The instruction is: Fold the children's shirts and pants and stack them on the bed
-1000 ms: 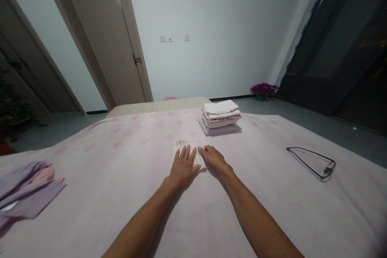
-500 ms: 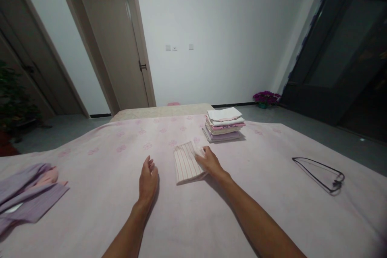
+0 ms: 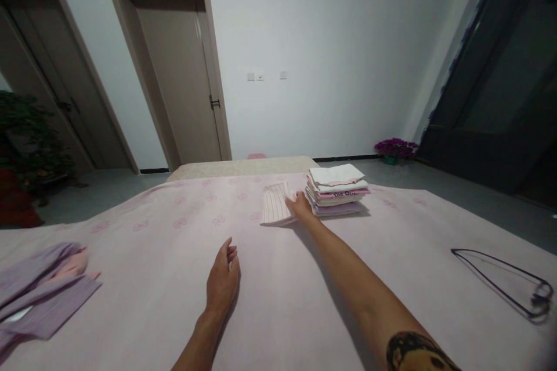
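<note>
My right hand (image 3: 300, 207) grips the right edge of a small folded striped garment (image 3: 275, 206), cream with thin reddish lines. It is just left of a stack of folded clothes (image 3: 337, 188) whose top piece is white. The garment's near edge is close to the bedsheet; whether it touches I cannot tell. My left hand (image 3: 223, 275) rests on its side on the pink sheet, nearer to me, holding nothing, with its fingers loosely bent and the thumb apart.
The pale pink flowered sheet (image 3: 143, 278) covers the surface before me. Crumpled purple clothing (image 3: 52, 295) with a peach piece lies at the far left. A dark clothes hanger (image 3: 491, 290) lies at the right. Beyond the far edge is a beige surface (image 3: 243, 168).
My right hand has carried the striped garment forward, nearer to the stack's left side. My left hand stays on the sheet, its pose much the same. The view has tilted up and turned slightly left.
</note>
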`<state>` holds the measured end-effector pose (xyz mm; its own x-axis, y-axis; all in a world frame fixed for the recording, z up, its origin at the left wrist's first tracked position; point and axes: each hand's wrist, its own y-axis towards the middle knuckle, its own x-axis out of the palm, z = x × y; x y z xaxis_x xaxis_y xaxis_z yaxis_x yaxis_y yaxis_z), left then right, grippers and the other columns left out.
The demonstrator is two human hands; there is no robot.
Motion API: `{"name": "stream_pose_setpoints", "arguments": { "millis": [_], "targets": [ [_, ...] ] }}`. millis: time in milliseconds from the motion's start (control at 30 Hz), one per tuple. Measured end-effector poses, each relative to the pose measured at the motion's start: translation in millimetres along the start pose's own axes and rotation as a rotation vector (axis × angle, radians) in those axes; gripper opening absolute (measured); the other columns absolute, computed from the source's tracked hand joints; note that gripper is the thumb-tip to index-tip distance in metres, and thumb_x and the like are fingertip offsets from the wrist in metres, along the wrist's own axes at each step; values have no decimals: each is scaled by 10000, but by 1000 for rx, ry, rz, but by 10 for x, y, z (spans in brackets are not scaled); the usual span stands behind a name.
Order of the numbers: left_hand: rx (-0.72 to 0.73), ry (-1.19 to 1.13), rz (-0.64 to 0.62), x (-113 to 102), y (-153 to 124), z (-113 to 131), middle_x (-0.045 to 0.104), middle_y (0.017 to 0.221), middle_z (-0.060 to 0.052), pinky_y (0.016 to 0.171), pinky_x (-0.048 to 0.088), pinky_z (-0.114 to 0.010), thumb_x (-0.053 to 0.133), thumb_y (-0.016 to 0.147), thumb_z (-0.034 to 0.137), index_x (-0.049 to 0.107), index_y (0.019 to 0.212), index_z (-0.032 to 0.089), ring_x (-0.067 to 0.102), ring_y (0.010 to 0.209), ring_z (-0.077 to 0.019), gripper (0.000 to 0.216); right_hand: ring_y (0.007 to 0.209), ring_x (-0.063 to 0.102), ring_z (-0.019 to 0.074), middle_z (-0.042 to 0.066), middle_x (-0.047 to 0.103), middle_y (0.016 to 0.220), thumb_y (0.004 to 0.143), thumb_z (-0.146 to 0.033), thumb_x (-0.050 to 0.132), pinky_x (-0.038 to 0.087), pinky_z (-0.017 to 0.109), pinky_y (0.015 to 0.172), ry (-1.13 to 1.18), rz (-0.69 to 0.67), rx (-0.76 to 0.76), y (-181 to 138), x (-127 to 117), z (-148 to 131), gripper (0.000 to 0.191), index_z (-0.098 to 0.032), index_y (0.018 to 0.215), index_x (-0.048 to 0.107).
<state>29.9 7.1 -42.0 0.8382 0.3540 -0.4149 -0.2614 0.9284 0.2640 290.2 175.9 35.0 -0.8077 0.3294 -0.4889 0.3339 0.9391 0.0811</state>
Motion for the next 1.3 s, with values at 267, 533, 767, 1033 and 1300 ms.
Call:
{"name": "stream_pose_setpoints", "arguments": {
  "millis": [267, 533, 767, 1033, 1300],
  "targets": [
    [7, 86, -17, 8, -8, 38, 689, 1212, -88, 954, 511, -360, 479, 924, 278, 494, 1401, 217, 673, 1082, -204, 481, 1054, 679, 227, 113, 712, 1168, 863, -387, 643, 492, 284, 842, -302, 11, -3, 306, 66, 269, 425, -177, 1227, 577],
    [7, 139, -31, 5, -8, 93, 695, 1212, -86, 943, 508, -355, 473, 927, 263, 493, 1402, 213, 673, 1083, -205, 478, 1112, 645, 261, 163, 686, 1185, 895, -314, 600, 476, 313, 903, -510, 59, -93, 337, -42, 274, 398, -132, 1249, 598],
    [9, 149, -45, 23, -4, 46, 688, 1227, -91, 960, 497, -366, 469, 928, 264, 476, 1414, 200, 663, 1102, -210, 491, 1490, 247, 231, 124, 351, 1604, 957, -205, 439, 160, 372, 1205, -671, 62, -381, 40, 165, 150, 533, -168, 1488, 435],
    [36, 159, -96, 14, -8, 44, 667, 1285, -93, 1017, 475, -389, 464, 930, 253, 518, 1373, 207, 641, 1166, -218, 448, 1544, 33, 279, 115, 179, 1669, 1009, -483, 319, -42, 473, 1207, -858, -109, -370, 41, 337, 322, 639, -169, 1565, 339],
    [70, 181, -121, 29, 9, 46, 653, 1307, -93, 1028, 476, -394, 461, 917, 234, 547, 1333, 202, 638, 1180, -215, 426, 1543, 56, 270, 114, 225, 1658, 1025, -500, 288, 9, 438, 1219, -830, -137, -346, 133, 312, 512, 651, -158, 1579, 299]
  ]
}}
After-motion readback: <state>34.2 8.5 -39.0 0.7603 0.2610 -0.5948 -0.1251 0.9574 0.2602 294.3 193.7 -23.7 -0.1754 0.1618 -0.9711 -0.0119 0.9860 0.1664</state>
